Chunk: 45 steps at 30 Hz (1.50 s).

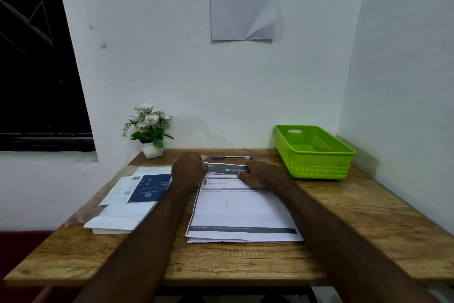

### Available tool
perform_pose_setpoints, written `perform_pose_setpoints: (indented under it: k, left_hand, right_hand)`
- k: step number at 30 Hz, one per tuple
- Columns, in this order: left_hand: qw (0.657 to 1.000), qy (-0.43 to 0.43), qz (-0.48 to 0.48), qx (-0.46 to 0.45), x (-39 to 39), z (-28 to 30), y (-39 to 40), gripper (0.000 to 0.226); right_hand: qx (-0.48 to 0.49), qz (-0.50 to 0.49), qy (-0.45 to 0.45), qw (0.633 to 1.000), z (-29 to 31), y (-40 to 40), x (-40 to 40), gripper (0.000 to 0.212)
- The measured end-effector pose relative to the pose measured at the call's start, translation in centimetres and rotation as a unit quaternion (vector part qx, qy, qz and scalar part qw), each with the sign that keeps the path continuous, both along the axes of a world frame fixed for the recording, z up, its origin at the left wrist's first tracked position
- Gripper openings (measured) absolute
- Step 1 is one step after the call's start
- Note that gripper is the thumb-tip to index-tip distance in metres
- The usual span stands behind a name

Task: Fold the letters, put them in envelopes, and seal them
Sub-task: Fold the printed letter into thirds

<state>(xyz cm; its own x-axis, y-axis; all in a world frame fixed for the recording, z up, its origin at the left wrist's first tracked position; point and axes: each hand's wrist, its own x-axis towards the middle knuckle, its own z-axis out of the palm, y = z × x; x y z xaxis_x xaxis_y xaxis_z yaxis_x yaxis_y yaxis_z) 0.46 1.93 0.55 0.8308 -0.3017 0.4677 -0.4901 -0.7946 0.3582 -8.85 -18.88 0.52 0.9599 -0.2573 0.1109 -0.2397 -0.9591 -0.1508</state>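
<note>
The stack of letters (243,207) is lying in the middle of the table (245,263), its long axis running away from the person. Both hands are resting at its far end: the left hand (190,170) curled at the far-left corner, the right hand (258,176) pressing flat on the heading, neither grip visibly pinching paper. The envelopes (127,202) are waiting just left of the stack, nearer the left hand.

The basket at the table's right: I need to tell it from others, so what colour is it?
The basket is bright green, seen in the head view.

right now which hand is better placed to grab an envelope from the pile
Left, probably. The left hand is at the letter's far left corner, right beside the envelope pile. The right hand rests on the letter's far right side, further away.
</note>
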Motion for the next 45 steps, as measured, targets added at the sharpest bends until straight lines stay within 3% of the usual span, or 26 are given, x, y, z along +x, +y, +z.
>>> perform_pose_setpoints:
  k: [4,7,18,22,26,30,35,36,38,40,43,45]
  left_hand:
    - [0.996,0.084,0.033,0.011,-0.1,-0.2,-0.1,0.038]
    - [0.995,0.095,0.039,0.018,0.4,-0.4,-0.3,0.043]
    - [0.993,0.098,0.017,-0.06,-0.1,0.0,-0.1,0.018]
    - [0.981,0.118,-0.013,-0.156,0.0,0.1,-0.1,0.007]
    - [0.93,0.167,-0.071,-0.321,0.8,0.5,0.2,0.011]
    - [0.886,0.164,-0.124,-0.415,1.0,2.2,1.0,0.012]
    - [0.815,0.207,-0.18,-0.51,0.6,4.4,1.8,0.013]
    - [0.808,0.209,-0.187,-0.519,0.5,5.0,1.8,0.011]
    - [0.801,0.205,-0.196,-0.527,0.3,6.3,1.7,0.008]
    - [0.796,0.199,-0.206,-0.533,0.3,7.5,1.6,0.008]
    - [0.788,0.213,-0.214,-0.537,0.3,9.0,1.2,0.021]
    - [0.755,0.264,-0.257,-0.542,0.2,8.5,0.8,0.031]
  right_hand:
    - [0.006,0.001,-0.016,1.0,0.7,0.2,-0.1,0.069]
    - [-0.007,-0.003,-0.023,1.0,0.4,0.3,-0.1,0.066]
    - [-0.001,0.0,-0.042,0.999,0.1,0.5,-0.8,0.06]
    - [0.032,0.009,-0.077,0.996,-0.2,0.3,-0.8,0.059]
    - [0.069,-0.006,-0.156,0.985,0.3,-0.1,-0.4,0.073]
    - [0.146,-0.002,-0.326,0.934,2.1,-0.5,-0.2,0.081]
    - [0.393,-0.026,-0.423,0.816,5.8,-0.2,-0.5,0.089]
    - [0.438,-0.019,-0.427,0.791,6.6,-0.3,-0.6,0.081]
    - [0.506,0.017,-0.417,0.755,8.1,-0.7,-1.0,0.043]
    - [0.547,0.047,-0.393,0.737,9.3,-0.5,-1.6,0.018]
    - [0.564,0.062,-0.387,0.727,10.2,-0.6,-1.6,0.019]
    - [0.58,0.064,-0.388,0.714,10.1,-0.7,-1.1,0.015]
